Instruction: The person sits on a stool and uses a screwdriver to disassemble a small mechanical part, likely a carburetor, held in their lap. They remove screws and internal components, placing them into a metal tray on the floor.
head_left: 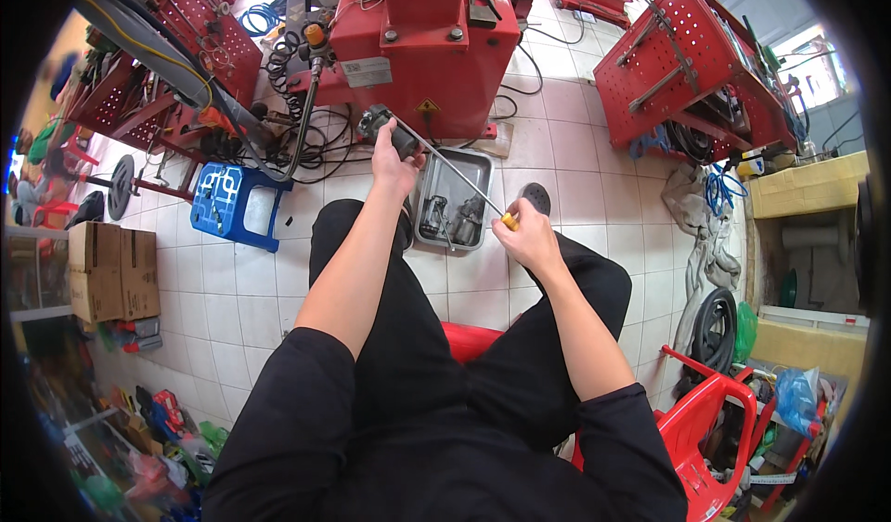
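My left hand [393,166] is wrapped round a dark cylindrical motor part [404,141] with a grey metal end, held up above the floor in front of my knees. In my right hand [529,236] is the yellow handle of a long screwdriver [455,169]. Its thin shaft slants up and left toward the motor part. Whether the tip touches it, I cannot tell. Below both hands, a grey metal tray [488,174] rests on the tiles. Several greasy metal parts [452,220] lie at its near end.
A large red machine [427,67] stands ahead, with cables and hoses around its base. A blue plastic stool [237,205] is at left, by cardboard boxes [111,271]. Red perforated tool carts [673,67] flank the machine. A red chair [705,429] stands at lower right.
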Demonstrator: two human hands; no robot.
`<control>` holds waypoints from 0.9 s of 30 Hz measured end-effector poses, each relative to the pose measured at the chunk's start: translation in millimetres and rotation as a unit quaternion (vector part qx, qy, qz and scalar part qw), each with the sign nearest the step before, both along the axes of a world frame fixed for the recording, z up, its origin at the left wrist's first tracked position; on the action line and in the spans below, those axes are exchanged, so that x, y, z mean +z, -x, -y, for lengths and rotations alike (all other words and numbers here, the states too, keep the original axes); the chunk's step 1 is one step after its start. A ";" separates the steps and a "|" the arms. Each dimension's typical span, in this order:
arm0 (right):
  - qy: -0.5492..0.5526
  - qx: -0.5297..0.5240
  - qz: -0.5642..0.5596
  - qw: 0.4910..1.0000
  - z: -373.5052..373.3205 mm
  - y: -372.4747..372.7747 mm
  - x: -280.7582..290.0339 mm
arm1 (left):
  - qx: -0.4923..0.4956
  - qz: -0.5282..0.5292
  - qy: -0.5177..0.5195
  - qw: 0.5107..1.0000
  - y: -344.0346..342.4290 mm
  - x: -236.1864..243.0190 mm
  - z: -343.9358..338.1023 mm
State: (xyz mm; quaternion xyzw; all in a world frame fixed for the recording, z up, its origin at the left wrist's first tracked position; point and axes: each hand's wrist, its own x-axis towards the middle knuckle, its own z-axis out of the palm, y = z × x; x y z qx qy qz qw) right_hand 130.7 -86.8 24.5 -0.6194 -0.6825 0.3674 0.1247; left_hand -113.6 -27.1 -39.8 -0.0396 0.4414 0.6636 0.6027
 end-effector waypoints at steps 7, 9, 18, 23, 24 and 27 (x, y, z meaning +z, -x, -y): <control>-0.099 0.089 0.007 0.991 0.4 -13.1 -34.9 | 0.010 -0.009 0.005 1.000 -1.2 -2.3 -3.2; -0.065 0.111 0.016 0.992 -0.5 -15.3 -22.0 | 0.011 -0.014 0.016 1.000 -1.5 -2.0 -2.5; -0.099 0.090 0.060 0.989 1.6 -11.4 -21.5 | -0.010 0.011 0.006 1.000 -7.4 -7.2 -4.1; 0.143 0.092 -0.137 0.976 -8.4 -16.1 -52.3 | -0.033 -0.007 -0.017 0.999 -11.4 -3.2 -4.3; 0.167 0.072 -0.203 0.962 -6.6 -16.4 -65.1 | -0.036 0.001 -0.010 0.999 -14.9 0.9 -3.2; 0.375 -0.108 -0.349 0.852 10.0 14.8 -50.4 | -0.050 -0.001 -0.001 0.999 -26.9 5.5 5.9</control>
